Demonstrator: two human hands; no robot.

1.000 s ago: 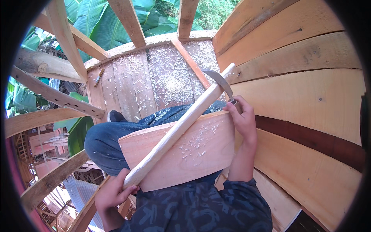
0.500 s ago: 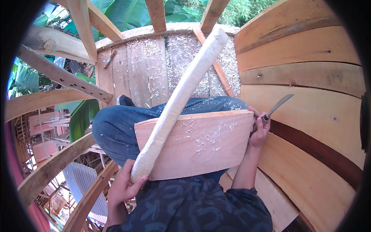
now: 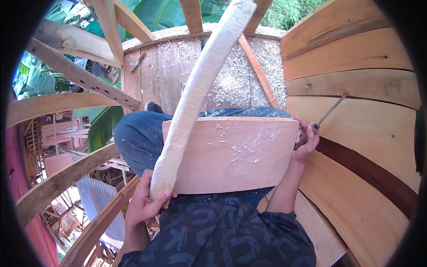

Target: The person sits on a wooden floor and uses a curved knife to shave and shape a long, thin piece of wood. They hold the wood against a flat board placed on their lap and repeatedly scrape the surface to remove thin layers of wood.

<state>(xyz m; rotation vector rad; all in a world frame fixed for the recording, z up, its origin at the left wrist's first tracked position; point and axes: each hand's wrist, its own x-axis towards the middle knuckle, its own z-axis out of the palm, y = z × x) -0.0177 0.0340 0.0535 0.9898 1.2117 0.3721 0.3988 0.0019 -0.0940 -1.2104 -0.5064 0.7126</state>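
Note:
My left hand is closed round the near end of a long, pale, whittled wooden pole, thumb on top. The pole slants away from me, and its far end rises over the boat-like frame. Across my lap lies a flat wooden board with curled shavings scattered on it. By the board's right edge my right hand grips a knife by its handle, mostly hidden in the fingers. The blade points up and away to the right, seen nearly edge-on, well apart from the pole.
Plank walling curves up on the right. Curved ribs and slanted beams frame the open left side. Shavings cover the plank floor ahead, where an orange-brown batten lies. A small pen-like item rests at the far left.
The pole has lifted and swung toward me, its far end now higher in view and slightly left. The knife has turned from blade-flat to nearly edge-on. The whole view has shifted a little.

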